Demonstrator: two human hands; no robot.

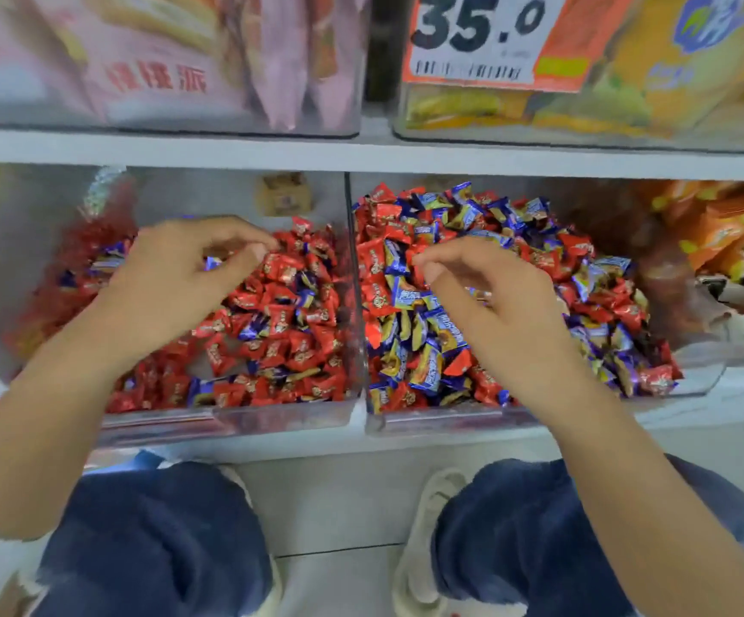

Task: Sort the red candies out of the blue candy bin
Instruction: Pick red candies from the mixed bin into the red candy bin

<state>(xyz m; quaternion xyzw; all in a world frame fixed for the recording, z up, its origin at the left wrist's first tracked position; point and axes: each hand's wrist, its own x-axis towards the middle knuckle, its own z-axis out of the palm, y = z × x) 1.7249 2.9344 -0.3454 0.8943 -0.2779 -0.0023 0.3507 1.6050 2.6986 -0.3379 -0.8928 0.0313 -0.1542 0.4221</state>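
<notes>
Two clear bins sit side by side on the shelf. The left bin (pixel 272 420) holds mostly red candies (pixel 290 313) with a few blue ones. The right bin (pixel 450 418) holds blue candies (pixel 432 349) mixed with many red ones (pixel 379 269). My left hand (pixel 183 278) hovers over the left bin with curled fingers, and a blue candy (pixel 212 263) shows inside the curl. My right hand (pixel 486 300) is over the right bin, thumb and forefinger pinching a red candy (pixel 415 273) at the top of the pile.
A clear divider wall (pixel 354 282) separates the two bins. Orange snack packs (pixel 726 233) fill the bin at far right. The upper shelf (pixel 361 149) carries boxed goods and a price tag (pixel 477 33). My knees and shoes are below the shelf edge.
</notes>
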